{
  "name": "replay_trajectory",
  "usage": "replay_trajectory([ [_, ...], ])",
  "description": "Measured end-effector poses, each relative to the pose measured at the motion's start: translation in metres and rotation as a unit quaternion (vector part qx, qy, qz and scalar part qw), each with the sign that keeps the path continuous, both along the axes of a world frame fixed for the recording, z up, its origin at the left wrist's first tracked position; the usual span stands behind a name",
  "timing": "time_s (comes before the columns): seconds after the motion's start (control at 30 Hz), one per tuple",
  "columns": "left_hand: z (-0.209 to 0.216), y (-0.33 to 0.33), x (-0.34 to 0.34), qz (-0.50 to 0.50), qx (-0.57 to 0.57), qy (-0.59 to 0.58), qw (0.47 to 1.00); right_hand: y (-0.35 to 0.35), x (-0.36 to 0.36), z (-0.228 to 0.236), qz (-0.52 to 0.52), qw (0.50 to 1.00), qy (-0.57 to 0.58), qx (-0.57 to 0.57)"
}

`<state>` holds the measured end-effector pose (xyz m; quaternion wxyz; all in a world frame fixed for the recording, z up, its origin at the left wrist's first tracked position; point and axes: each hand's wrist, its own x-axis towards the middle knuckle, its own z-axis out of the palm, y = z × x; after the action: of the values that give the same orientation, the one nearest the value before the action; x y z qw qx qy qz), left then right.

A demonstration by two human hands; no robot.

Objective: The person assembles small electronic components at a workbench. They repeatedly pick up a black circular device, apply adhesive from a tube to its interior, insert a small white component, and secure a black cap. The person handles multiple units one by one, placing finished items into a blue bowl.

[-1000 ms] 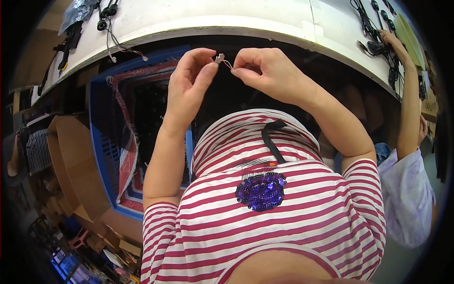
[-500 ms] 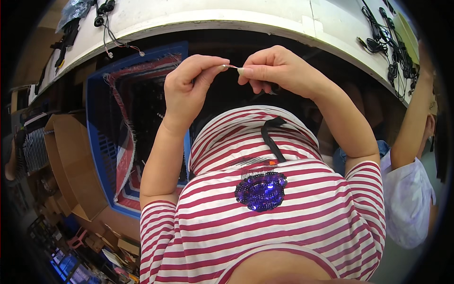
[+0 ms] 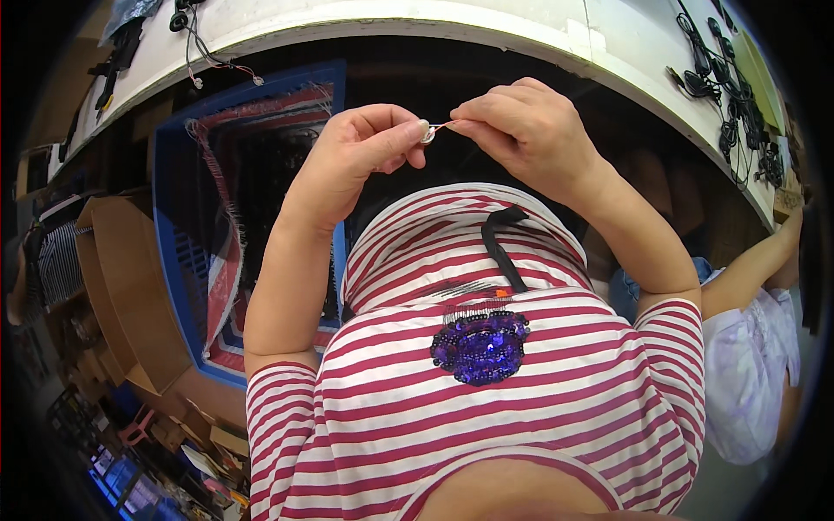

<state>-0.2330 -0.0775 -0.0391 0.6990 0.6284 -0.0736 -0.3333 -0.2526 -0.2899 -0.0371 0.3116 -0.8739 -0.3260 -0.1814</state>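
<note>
Both hands are raised in front of my chest, just short of the white bench's edge. My left hand (image 3: pixel 360 152) pinches a small white piece (image 3: pixel 428 134), possibly a connector, between thumb and forefinger. A thin reddish wire (image 3: pixel 444 125) runs from that piece across the short gap. Its other end goes into the fingertips of my right hand (image 3: pixel 543 135), which are pressed together and hide it. The white piece is too small for its exact kind to show.
Ahead lies the white bench (image 3: pixel 434 16), with black cables (image 3: pixel 721 78) at its right and wired black parts (image 3: pixel 184 19) at its left. A blue crate (image 3: pixel 169 200) lined with striped cloth stands below left, beside a cardboard box (image 3: pixel 130 295). Another person's arm (image 3: pixel 756 260) is at right.
The white piece now shows at my left fingertips. My right hand has turned more palm-down, its fingers closing on the wire. The other person's arm at right has lowered.
</note>
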Motion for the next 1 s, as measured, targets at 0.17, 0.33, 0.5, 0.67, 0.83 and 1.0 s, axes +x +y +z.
replay_trajectory([
  [0.17, 0.008, 0.0, -0.003, 0.041, 0.064, -0.088, 0.993, -0.009, 0.003, 0.008, -0.001, 0.993, 0.119, 0.023],
  [0.33, 0.009, -0.003, -0.006, 0.068, 0.088, -0.158, 0.981, -0.012, 0.0, 0.018, 0.029, 0.938, 0.335, 0.089],
  [0.5, 0.017, -0.006, -0.013, 0.062, 0.099, -0.217, 0.969, -0.009, 0.007, 0.027, 0.057, 0.808, 0.549, 0.205],
  [0.67, 0.02, -0.006, -0.015, 0.063, 0.119, -0.272, 0.953, -0.003, 0.008, 0.021, 0.079, 0.717, 0.637, 0.27],
  [0.83, 0.02, -0.008, -0.017, 0.072, 0.138, -0.306, 0.939, -0.002, 0.006, 0.015, 0.097, 0.657, 0.669, 0.334],
  [1.0, 0.02, -0.007, -0.017, 0.044, 0.164, -0.311, 0.935, -0.006, 0.006, 0.012, 0.099, 0.642, 0.687, 0.326],
])
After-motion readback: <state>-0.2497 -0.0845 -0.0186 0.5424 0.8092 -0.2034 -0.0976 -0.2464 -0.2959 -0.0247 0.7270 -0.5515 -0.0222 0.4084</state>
